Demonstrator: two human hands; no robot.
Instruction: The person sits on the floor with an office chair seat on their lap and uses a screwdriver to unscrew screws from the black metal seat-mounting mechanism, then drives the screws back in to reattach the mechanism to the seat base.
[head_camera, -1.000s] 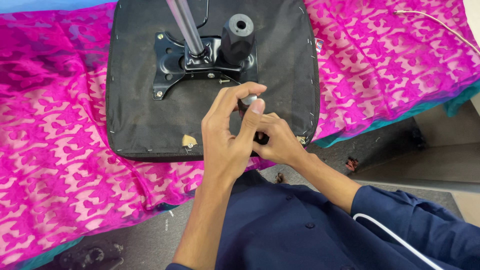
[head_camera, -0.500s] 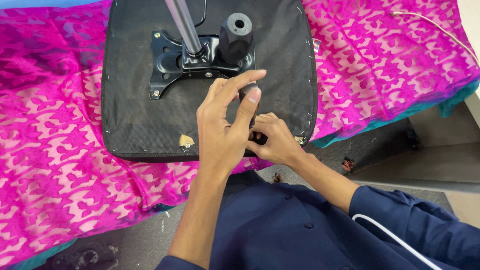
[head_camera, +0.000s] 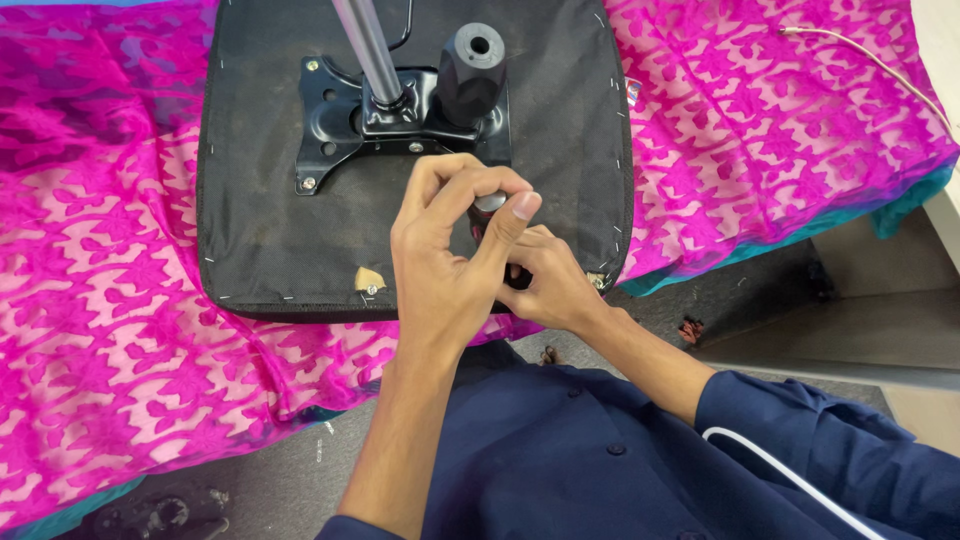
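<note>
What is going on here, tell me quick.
A person in a dark blue shirt works over an upturned black chair seat lying on a pink patterned cloth. The left hand pinches a small dark cylindrical tool handle by its top, and the right hand steadies it lower down, near the seat's front edge. The black metal plate, chrome post and black knob are bolted on behind the hands.

A repair spot: an upside-down black chair seat lies on pink patterned cloth above grey floor.
</note>
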